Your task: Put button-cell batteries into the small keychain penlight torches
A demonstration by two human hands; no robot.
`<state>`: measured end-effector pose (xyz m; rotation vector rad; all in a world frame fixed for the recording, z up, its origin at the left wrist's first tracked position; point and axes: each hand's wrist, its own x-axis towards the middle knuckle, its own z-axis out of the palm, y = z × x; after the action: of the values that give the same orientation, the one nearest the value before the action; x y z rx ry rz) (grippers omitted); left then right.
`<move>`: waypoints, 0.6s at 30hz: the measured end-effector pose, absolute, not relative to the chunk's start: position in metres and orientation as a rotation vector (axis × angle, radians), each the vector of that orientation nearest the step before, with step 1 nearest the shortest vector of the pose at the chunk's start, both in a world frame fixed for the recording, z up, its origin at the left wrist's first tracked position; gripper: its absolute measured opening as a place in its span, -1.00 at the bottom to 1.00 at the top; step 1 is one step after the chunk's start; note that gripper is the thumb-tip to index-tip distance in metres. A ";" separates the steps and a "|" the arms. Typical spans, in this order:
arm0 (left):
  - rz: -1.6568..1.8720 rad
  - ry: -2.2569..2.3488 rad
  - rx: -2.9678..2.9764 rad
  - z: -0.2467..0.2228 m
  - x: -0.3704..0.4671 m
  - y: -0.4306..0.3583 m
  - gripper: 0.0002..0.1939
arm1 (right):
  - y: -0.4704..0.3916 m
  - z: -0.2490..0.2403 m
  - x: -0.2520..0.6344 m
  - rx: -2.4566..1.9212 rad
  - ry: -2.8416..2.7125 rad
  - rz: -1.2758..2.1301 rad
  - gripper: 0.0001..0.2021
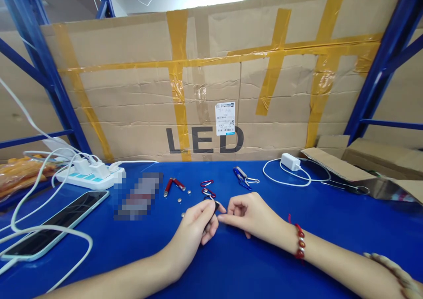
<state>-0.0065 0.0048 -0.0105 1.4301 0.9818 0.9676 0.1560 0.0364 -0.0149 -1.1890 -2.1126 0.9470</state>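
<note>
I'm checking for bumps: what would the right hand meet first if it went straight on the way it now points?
The right hand would probably meet the left hand first, which holds a small black item; a single view leaves unclear whether any gap separates them.

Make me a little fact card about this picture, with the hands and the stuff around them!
Left hand: gripping a small black object, mostly hidden
Right hand: close beside the left hand; touching unclear
Right wrist: red beaded bracelet
Surface: flat blue tabletop
Just beyond hands: red metal-looking clips
Left of clips: two shiny red tubes, small round silver discs
Right of clips: blue clip
Back: brown cardboard reading "LED"
</note>
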 end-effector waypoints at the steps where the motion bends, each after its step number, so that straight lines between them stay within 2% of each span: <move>1: 0.967 0.983 1.431 -0.010 -0.006 0.005 -0.64 | 0.037 -0.015 0.156 -1.183 -2.082 0.977 -0.65; 7: 0.961 0.984 1.455 -0.011 -0.008 0.003 -0.67 | 0.038 -0.014 0.155 -1.159 -2.068 1.048 -0.78; 11: 0.960 0.994 1.463 -0.011 -0.009 0.003 -0.67 | 0.038 -0.014 0.155 -1.182 -2.107 0.974 -0.87; 18: 0.960 0.979 1.466 -0.010 -0.008 0.003 -0.66 | 0.040 -0.012 0.156 -1.163 -2.124 1.016 -0.82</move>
<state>-0.0077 0.0033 -0.0098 1.4658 0.9787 0.9601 0.1558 0.0403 -0.0122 -1.1631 -2.1238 1.0157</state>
